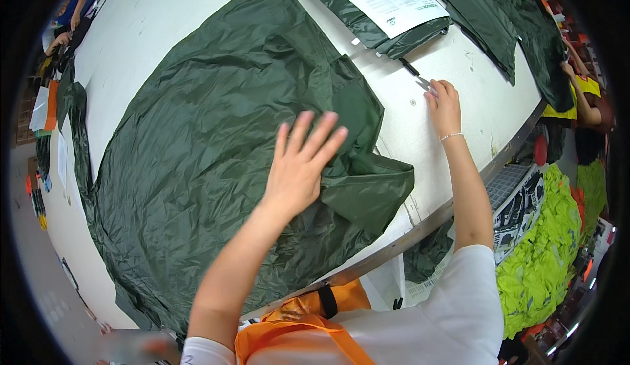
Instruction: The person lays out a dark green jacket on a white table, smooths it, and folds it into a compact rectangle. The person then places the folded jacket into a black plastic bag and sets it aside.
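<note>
A large dark green garment of thin, shiny fabric (190, 122) lies spread and wrinkled over the white table. Over its right half is my left hand (295, 168), palm down with fingers spread; it holds nothing. To the right of the garment, my right hand (446, 107) pinches the end of a slim metal tool with a black part (410, 68), like small thread snips, close to the tabletop. Its exact kind is hard to make out. The garment's right edge is folded up in loose flaps near my left hand.
Beyond the tool lies a folded green garment (354, 27) with a white printed sheet (394, 0) on it. More green pieces (482, 27) lie at the far right. Bright yellow-green fabric (538, 253) is heaped beside the table edge (505, 158). Other people work at both sides.
</note>
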{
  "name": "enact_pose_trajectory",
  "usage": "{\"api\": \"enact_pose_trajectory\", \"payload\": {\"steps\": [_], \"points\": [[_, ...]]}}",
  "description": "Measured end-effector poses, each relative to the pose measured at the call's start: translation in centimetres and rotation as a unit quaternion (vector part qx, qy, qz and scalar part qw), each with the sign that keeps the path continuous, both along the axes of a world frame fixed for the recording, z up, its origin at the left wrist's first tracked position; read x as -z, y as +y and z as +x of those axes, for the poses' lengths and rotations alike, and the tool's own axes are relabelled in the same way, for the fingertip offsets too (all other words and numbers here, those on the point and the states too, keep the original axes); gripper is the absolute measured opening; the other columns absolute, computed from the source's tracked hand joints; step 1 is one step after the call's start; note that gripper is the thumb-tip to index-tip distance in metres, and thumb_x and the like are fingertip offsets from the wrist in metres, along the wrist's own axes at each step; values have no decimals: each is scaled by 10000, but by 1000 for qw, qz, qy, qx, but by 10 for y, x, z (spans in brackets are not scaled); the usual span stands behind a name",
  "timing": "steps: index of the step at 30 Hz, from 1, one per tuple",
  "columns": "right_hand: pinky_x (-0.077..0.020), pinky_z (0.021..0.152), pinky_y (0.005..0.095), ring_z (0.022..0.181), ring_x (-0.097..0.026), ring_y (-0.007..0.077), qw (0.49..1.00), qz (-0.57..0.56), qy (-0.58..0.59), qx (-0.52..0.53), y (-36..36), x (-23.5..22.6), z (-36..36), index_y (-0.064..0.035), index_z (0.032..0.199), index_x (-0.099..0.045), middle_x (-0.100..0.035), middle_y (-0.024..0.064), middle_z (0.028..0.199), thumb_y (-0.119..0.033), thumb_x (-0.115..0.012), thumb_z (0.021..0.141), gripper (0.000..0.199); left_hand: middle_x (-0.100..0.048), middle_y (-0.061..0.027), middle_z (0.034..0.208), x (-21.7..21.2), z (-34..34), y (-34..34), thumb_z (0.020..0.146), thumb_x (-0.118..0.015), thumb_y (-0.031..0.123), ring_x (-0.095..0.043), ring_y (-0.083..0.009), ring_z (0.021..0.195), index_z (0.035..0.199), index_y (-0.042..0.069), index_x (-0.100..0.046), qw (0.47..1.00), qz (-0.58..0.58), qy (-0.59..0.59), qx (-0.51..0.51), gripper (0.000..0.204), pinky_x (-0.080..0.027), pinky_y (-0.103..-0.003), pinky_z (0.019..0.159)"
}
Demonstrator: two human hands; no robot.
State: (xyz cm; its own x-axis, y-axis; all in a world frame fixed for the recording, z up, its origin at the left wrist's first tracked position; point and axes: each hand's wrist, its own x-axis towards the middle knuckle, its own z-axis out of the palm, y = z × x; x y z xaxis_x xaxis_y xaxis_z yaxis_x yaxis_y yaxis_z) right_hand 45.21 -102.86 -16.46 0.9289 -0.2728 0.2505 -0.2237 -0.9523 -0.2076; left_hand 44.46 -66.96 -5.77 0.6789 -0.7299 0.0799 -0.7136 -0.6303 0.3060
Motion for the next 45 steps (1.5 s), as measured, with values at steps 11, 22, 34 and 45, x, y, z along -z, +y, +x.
{"api": "enact_pose_trajectory", "payload": {"steps": [11, 22, 34, 45], "points": [[-520, 648, 371, 802, -619, 299, 965, 228, -43, -118, 102, -53, 30, -32, 1109, -497, -493, 148, 1037, -126, -608, 860, 289, -669, -115, 814, 46, 130, -57, 823, -644, 261, -642, -305, 755, 961, 97, -645, 994, -48, 8, -102, 214, -503, -399, 634], [-493, 670, 393, 802, -588, 297, 976, 125, -19, -177, 125, -16, 86, -61, 970, -520, -504, 111, 936, -135, -662, 804, 231, -680, -78, 824, 81, 155, -80, 798, -648, 202, -649, -276, 746, 868, 106, -690, 982, -84, 30, -168, 127, -502, -386, 619], [-483, 657, 401, 780, -596, 288, 974, 133, -36, -180, 127, -9, 91, -71, 914, -554, -527, 90, 896, -144, -637, 825, 142, -627, -74, 651, 97, 153, -83, 818, -635, 167, -614, -246, 586, 830, 100, -648, 958, -171, 84, -214, 70, -465, -351, 539], [-503, 697, 313, 828, -588, 233, 969, 245, -12, -41, 60, -48, 13, -47, 993, -607, -571, 109, 967, -102, -653, 831, 177, -548, -51, 607, -7, 14, -54, 718, -726, -8, -524, -160, 484, 729, 67, -583, 819, -513, 255, 23, 162, -376, -279, 427]]}}
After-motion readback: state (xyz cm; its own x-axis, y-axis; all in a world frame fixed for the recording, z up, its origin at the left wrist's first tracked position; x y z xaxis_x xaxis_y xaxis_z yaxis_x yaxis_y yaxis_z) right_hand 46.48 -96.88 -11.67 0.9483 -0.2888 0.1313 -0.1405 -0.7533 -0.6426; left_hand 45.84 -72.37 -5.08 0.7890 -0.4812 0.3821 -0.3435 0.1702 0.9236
